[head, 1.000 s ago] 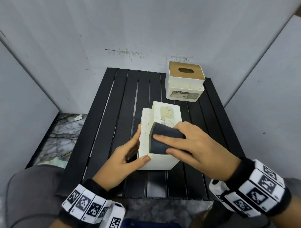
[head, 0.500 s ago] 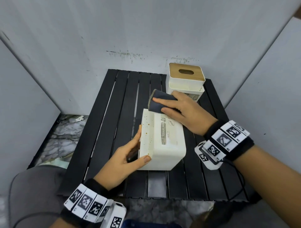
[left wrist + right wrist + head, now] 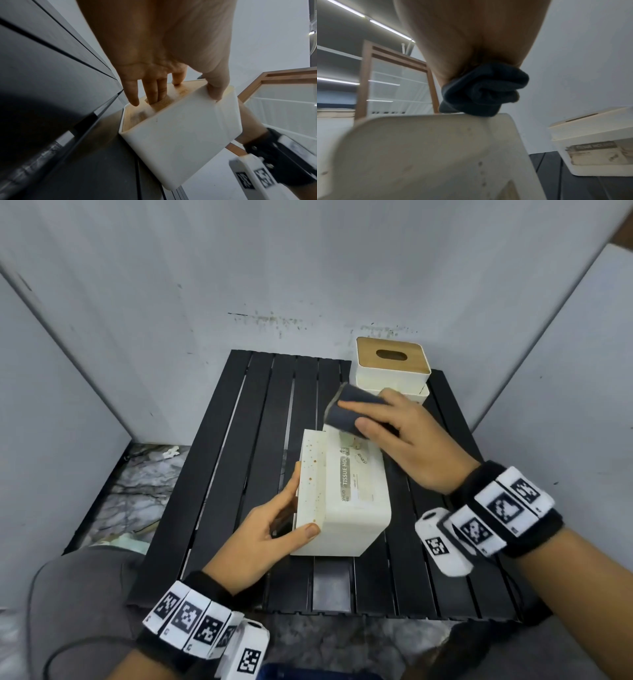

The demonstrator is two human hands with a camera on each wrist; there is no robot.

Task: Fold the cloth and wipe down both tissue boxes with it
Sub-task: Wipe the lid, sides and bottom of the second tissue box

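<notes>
- The right hand (image 3: 407,446) grips the folded dark cloth (image 3: 349,412), fingers on top and thumb at the near side. One second ago the cloth lay on the near half of the nearer tissue box (image 3: 342,494); now it is at the far end of the box, touching the far top edge.
- In the last half second the cloth has hardly moved, so the stroke seems to be at its end.
- The left hand (image 3: 263,535) has not moved: it holds the near left corner of this box, thumb on the top edge and fingers against the wooden face (image 3: 154,106), which is turned to the left.
- This box lies on its side in the middle of the counter (image 3: 219,474). Small brown spots are still on its left part.
- The second tissue box (image 3: 390,371) stands at the far right corner of the counter, just behind the cloth. I judge it is not wiped yet, so about half of the task remains.
</notes>
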